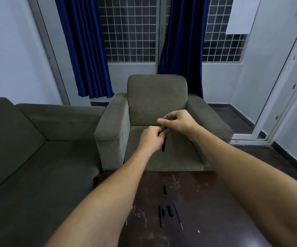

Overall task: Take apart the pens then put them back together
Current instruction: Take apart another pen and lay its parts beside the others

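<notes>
Nearest to the camera, on the dark table, one pen lies in pieces: a long black barrel, a short blue piece touching it, a black cap just beside, and a thin blue refill lying apart at a slant; a second black cap lies alone a little farther on the table.

Above the far edge of the table both hands are raised and hold a second pen nearly upright in the air; the left hand grips its middle with curled fingers; the right hand pinches the upper end, where a blue tip shows between finger and thumb.

I judge that the first pen is fully taken apart and the second has only lost its cap; whether the right hand is pulling the blue part out or pushing it in, I cannot tell. Both pens are to be put together again, so most of the work remains.

Behind the hands stands a grey armchair, a sofa at its left; farther are blue curtains and a grilled window.
</notes>
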